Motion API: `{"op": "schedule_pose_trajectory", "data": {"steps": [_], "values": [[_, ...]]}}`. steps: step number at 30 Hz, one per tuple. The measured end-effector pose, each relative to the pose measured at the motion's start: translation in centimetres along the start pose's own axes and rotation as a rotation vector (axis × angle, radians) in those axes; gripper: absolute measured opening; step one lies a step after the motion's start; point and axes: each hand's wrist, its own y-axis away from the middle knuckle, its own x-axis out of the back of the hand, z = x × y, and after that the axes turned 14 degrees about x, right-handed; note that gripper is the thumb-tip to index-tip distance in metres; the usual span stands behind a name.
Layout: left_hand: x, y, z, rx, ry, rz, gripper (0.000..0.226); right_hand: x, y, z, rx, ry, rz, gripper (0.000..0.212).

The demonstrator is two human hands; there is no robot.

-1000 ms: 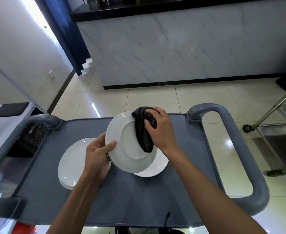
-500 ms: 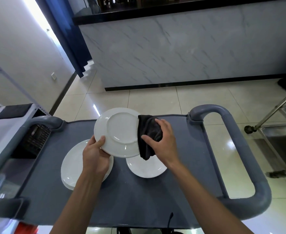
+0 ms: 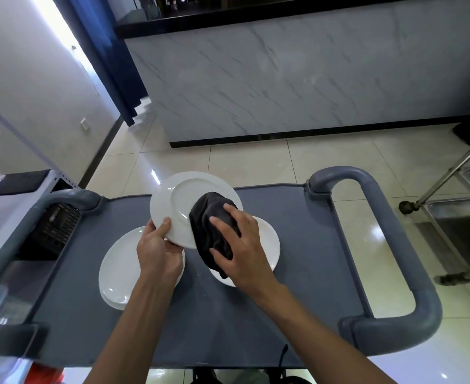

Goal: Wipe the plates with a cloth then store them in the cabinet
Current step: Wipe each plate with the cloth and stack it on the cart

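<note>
Plates point(image 3: 123, 275) on grey cart point(image 3: 297, 245)

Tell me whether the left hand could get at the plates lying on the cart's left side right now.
Probably not yet: the left hand grips the lifted plate that the dark cloth is wiping. The stacked plates lie uncovered just below it, so once freed, yes.

Bare forearms, bare hands
Left hand point(image 3: 157, 252) and right hand point(image 3: 243, 252) — no sleeves, gloves, rings or watch visible.
</note>
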Motion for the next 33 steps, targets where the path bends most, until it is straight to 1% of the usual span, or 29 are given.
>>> {"op": "schedule_pose_trajectory", "data": {"steps": [2,5,8,12,16,24,29,33], "values": [[0.2,0.1,0.0,-0.006,-0.017,0.005,0.036,0.4,0.5,0.6,0.022,0.016,-0.008,0.058],[0.6,0.2,0.1,-0.011,-0.047,0.0,0.037,1.1,1.0,1.8,-0.03,0.028,0.007,0.055],[1.0,0.4,0.5,0.001,-0.097,-0.042,0.038,2.1,0.9,3.2,-0.093,0.044,0.048,0.056],[1.1,0.7,0.7,0.002,-0.144,-0.113,0.036,3.6,0.0,4.6,-0.143,0.067,0.038,0.057],[0.6,0.9,0.6,-0.006,-0.254,-0.147,0.033,4.7,-1.4,5.7,-0.206,0.082,0.043,0.054],[-0.2,1.8,0.2,-0.022,-0.447,-0.234,0.046,5.7,-4.9,6.0,-0.12,0.022,0.007,0.048],[-0.7,1.9,-0.2,-0.034,-0.555,-0.264,0.04,4.7,-6.7,5.1,-0.049,0.024,-0.021,0.049],[-0.9,1.7,-0.1,-0.054,-0.555,-0.265,0.035,3.8,-7.4,3.6,0.029,0.019,-0.07,0.047]]}}
